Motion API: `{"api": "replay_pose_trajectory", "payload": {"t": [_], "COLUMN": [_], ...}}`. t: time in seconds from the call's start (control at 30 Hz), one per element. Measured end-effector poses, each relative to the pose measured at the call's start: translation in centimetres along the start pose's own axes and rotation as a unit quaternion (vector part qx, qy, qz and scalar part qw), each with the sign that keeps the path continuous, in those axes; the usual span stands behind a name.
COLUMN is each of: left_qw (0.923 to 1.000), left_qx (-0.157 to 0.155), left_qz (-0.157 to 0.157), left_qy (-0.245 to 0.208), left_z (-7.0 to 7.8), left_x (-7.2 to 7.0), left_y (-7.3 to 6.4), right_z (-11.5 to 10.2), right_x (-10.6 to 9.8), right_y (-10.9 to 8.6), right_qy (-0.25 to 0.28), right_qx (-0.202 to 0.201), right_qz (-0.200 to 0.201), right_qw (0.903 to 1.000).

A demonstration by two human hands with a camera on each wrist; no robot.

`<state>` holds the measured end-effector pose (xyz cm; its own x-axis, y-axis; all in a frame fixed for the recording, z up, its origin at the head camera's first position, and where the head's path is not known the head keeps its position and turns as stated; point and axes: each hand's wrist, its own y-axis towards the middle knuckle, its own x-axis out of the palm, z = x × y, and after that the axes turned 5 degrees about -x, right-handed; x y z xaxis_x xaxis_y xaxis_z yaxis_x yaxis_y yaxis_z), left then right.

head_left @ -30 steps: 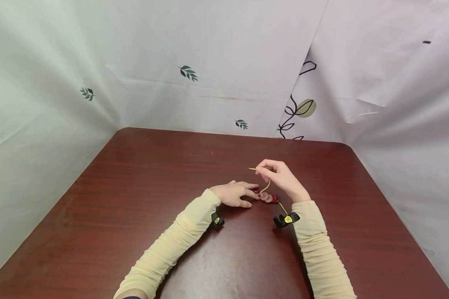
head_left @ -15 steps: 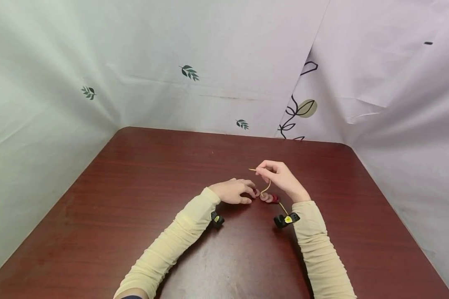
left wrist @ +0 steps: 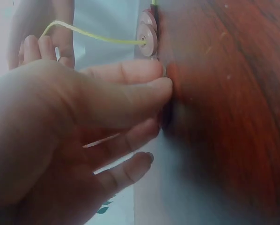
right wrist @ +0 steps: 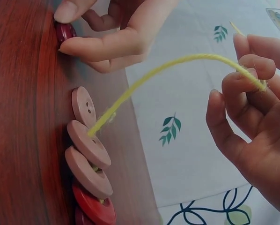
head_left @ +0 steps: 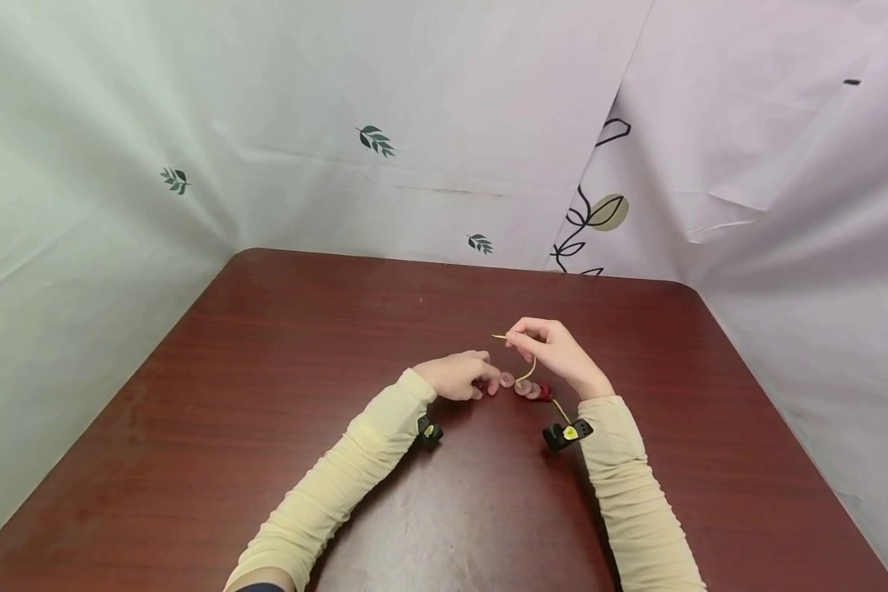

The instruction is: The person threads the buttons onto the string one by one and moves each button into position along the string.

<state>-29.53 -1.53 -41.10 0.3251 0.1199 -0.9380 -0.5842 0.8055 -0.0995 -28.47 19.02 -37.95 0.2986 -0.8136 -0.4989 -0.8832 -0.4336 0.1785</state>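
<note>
My left hand (head_left: 460,376) is at the table with its thumb and forefinger on either side of a dark red button (right wrist: 65,32), pinching it at the tabletop. Between the fingertips of my right hand (head_left: 558,349), raised above the table, is a yellow cord (right wrist: 177,60), its thin tip poking out to the left. The cord arches down into a row of strung buttons: a pink button (right wrist: 89,144) in front, another pink button (right wrist: 86,171) behind it, then a red button (right wrist: 94,204). A loose pink button (right wrist: 83,106) with visible holes lies beside the strung row.
Brown wooden table (head_left: 303,329) surrounds both hands. Pale leaf-patterned sheeting (head_left: 429,123) hangs along its back and sides. Each wrist wears a black camera; the cord's other end runs toward the right wrist camera (head_left: 562,434).
My left hand has drawn slightly left and its fingers have curled in. The loose pink button now shows beside them. My right hand stays nearly still with the cord.
</note>
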Motion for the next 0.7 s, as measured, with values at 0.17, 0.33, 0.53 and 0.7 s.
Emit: {"api": "replay_pose_trajectory", "payload": {"t": [0.17, 0.33, 0.53, 0.7], "left_qw": [0.9995, 0.9990, 0.9990, 0.9986], "left_qx": [-0.030, -0.043, -0.045, -0.049], "left_qz": [-0.006, -0.002, 0.002, -0.006], "left_qy": [-0.005, -0.014, -0.004, -0.021], "left_z": [-0.12, -0.25, -0.27, -0.29], "left_x": [0.04, 0.01, -0.39, -0.81], "left_y": [0.09, 0.07, -0.15, -0.34], "right_z": [-0.17, -0.15, 0.12, 0.17], "right_x": [-0.02, -0.02, -0.08, -0.09], "right_y": [0.07, -0.03, -0.15, -0.07], "right_qy": [-0.003, -0.005, -0.003, -0.005], "right_qx": [0.009, 0.008, 0.002, 0.004], "right_qz": [-0.004, -0.003, 0.000, 0.000], "right_qw": [0.9999, 0.9999, 1.0000, 1.0000]}}
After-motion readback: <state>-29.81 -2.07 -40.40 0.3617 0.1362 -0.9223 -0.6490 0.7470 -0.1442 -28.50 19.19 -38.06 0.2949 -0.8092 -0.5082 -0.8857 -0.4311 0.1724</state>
